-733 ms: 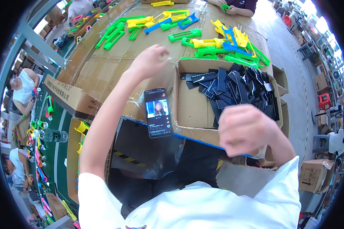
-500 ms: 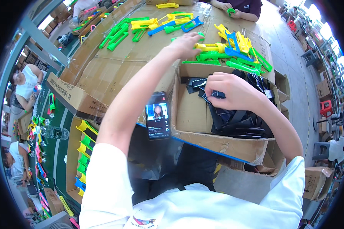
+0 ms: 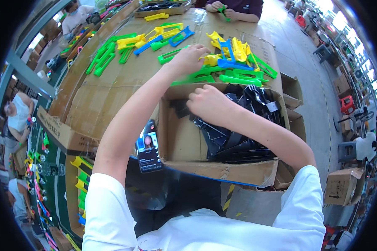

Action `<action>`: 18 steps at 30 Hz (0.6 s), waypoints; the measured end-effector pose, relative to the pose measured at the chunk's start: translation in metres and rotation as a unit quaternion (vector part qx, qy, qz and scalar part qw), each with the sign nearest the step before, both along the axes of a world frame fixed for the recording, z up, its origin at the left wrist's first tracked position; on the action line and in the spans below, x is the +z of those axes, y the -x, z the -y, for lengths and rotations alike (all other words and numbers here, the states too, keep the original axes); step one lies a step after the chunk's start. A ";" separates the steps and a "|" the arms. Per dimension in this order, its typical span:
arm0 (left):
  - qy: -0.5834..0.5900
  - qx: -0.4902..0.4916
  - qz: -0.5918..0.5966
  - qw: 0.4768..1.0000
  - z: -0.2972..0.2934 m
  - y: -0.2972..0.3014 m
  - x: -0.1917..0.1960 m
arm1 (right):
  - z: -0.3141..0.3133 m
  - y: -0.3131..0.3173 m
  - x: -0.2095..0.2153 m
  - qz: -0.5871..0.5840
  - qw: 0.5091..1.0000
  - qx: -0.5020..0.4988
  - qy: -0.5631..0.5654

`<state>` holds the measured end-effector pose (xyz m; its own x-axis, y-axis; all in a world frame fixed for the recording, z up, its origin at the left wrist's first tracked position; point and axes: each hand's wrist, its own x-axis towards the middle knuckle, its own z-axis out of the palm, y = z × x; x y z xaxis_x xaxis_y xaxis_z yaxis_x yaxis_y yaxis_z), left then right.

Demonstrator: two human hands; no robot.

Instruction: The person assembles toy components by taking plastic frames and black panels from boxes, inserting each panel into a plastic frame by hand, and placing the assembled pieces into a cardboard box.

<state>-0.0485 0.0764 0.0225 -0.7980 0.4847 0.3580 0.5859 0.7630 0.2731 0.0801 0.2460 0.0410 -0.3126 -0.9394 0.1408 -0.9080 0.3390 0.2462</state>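
Note:
My left hand (image 3: 189,60) is over the near side of the plastic frames on the table, fingers bent down. A green plastic frame (image 3: 181,79), smeared by motion, shows under its palm and seems to be in its grip. Yellow (image 3: 213,60) and blue frames (image 3: 234,65) lie just right of its fingertips. My right hand (image 3: 209,104) is inside an open cardboard box (image 3: 222,169), fingers curled closed. At its fingertips is a dark flat piece (image 3: 179,109), blurred and partly hidden. Many black flat rectangular pieces (image 3: 238,144) fill the box's right side.
A phone (image 3: 148,152) with a lit screen lies left of the box. More green frames (image 3: 102,58) spread over the cardboard-covered table. Another box (image 3: 73,201) with coloured frames stands at lower left. Across the table a person's hands (image 3: 226,13) hold a green piece.
The view has shifted, so the table contents sit further left and lower. My right hand has moved toward the box's far left, and my left hand has drawn nearer to the box.

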 end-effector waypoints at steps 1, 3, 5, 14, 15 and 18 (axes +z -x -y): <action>-0.056 -0.038 0.001 0.998 -0.014 -0.001 0.009 | -0.006 -0.004 0.005 -0.021 1.000 0.017 0.011; -0.058 -0.090 -0.011 0.994 -0.036 0.002 0.018 | -0.013 -0.020 0.024 0.012 0.999 0.019 0.048; -0.037 -0.136 -0.047 0.989 -0.057 0.003 0.020 | -0.020 -0.030 0.029 0.060 0.990 0.029 0.124; -0.120 0.011 -0.062 0.991 -0.061 0.002 0.027 | -0.083 -0.042 0.063 0.542 0.735 -0.172 0.370; -0.172 0.020 -0.105 0.979 -0.053 -0.003 0.030 | -0.086 -0.046 0.067 0.582 0.684 -0.185 0.398; -0.306 0.025 -0.064 0.950 -0.017 -0.017 0.037 | -0.090 -0.051 0.070 0.643 0.611 -0.200 0.417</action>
